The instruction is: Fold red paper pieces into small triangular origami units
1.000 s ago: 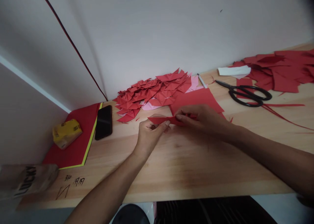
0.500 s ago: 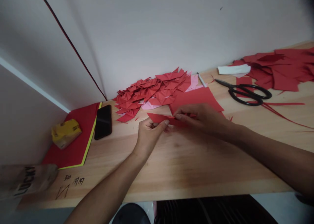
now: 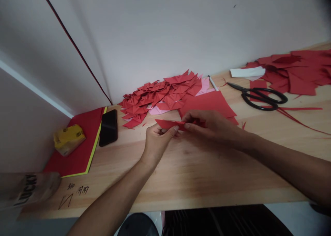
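Observation:
Between my two hands, above the wooden table, is a folded piece of red paper. My left hand pinches its left part, thumb on the near side. Thumb and fingers of my right hand close on its right part, hiding that end. Just behind lie larger red sheets, partly covered by my right hand. A heap of folded red paper pieces rests against the wall, with some pink paper showing among them.
Black-handled scissors lie at the right beside thin red strips. A pile of red paper, a white folded strip and a pen are at the back. Leftward are a phone, a red pad and a yellow packet.
My right fingers have shifted slightly on the red paper, the thumb now pressing flatter along its edge. My left hand keeps its grip in the same place.

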`<state>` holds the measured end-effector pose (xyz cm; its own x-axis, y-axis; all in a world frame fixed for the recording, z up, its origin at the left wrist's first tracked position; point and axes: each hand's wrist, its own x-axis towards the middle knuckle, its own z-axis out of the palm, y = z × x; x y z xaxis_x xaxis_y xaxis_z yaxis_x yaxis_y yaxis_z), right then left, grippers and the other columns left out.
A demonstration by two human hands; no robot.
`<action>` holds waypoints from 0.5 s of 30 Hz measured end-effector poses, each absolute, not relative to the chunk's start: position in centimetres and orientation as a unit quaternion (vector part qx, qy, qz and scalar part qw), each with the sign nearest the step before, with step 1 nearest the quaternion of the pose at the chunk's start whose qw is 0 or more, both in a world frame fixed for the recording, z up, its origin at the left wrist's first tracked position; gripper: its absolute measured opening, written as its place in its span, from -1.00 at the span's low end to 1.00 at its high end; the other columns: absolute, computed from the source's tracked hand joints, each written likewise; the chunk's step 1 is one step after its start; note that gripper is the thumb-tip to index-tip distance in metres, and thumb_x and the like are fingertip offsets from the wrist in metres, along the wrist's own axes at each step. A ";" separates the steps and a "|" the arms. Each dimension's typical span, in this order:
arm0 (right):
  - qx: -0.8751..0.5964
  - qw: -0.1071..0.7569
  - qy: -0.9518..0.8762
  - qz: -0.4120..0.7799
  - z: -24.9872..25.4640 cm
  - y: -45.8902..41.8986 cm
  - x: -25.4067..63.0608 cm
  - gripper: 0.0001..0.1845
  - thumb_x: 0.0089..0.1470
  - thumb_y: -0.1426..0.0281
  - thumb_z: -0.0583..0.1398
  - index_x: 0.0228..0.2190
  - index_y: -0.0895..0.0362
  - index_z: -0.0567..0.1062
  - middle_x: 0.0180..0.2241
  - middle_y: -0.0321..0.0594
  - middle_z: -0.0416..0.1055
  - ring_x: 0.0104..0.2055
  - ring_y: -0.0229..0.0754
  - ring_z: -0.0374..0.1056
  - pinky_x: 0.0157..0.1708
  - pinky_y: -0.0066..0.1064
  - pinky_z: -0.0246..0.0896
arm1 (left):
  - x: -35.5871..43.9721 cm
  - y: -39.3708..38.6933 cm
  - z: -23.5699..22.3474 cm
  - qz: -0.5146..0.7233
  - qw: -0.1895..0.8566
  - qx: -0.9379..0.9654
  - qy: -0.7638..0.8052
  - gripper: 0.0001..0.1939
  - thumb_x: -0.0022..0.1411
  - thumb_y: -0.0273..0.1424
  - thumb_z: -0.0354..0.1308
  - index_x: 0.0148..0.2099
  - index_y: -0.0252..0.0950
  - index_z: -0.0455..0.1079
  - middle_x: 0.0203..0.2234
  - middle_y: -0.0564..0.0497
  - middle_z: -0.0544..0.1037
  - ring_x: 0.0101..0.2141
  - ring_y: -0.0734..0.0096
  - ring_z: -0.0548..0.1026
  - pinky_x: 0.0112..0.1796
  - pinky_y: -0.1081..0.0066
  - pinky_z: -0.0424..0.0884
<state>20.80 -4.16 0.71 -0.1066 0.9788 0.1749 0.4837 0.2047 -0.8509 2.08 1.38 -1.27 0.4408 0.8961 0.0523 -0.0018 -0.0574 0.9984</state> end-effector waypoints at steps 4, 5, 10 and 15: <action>-0.541 0.403 -0.648 0.353 0.5 -4.2 20.7 -0.79 0.16 0.24 0.16 -0.31 0.13 0.46 -0.38 -0.25 0.48 -0.39 -0.23 0.35 -0.45 -0.43 0.15 | 2.1 1.3 -1.0 0.387 0.572 0.628 0.358 -0.82 0.07 -0.32 0.35 -0.40 -0.35 0.53 -0.53 0.01 0.57 -0.47 0.46 0.50 -0.37 0.47 0.44; -0.541 0.406 -0.644 0.358 0.5 -4.2 20.7 -0.80 0.15 0.25 0.17 -0.30 0.13 0.45 -0.38 -0.25 0.48 -0.39 -0.23 0.35 -0.45 -0.43 0.14 | 2.1 1.2 -0.9 0.386 0.568 0.633 0.357 -0.83 0.07 -0.32 0.35 -0.39 -0.35 0.54 -0.52 0.01 0.57 -0.46 0.46 0.50 -0.37 0.48 0.43; -0.531 0.427 -0.634 0.366 0.4 -4.1 20.7 -0.84 0.13 0.29 0.19 -0.30 0.13 0.41 -0.34 -0.24 0.46 -0.39 -0.25 0.33 -0.44 -0.43 0.14 | 2.2 1.0 -0.5 0.374 0.556 0.656 0.347 -0.84 0.08 -0.35 0.34 -0.43 -0.34 0.54 -0.49 0.01 0.56 -0.45 0.47 0.50 -0.41 0.51 0.41; -0.518 0.432 -0.643 0.363 0.2 -4.0 20.6 -0.91 0.13 0.35 0.18 -0.32 0.11 0.40 -0.34 -0.26 0.45 -0.38 -0.25 0.32 -0.41 -0.42 0.15 | 2.2 0.8 -0.6 0.372 0.553 0.650 0.364 -0.83 0.05 -0.32 0.36 -0.38 -0.34 0.55 -0.46 -0.01 0.60 -0.46 0.45 0.51 -0.41 0.49 0.42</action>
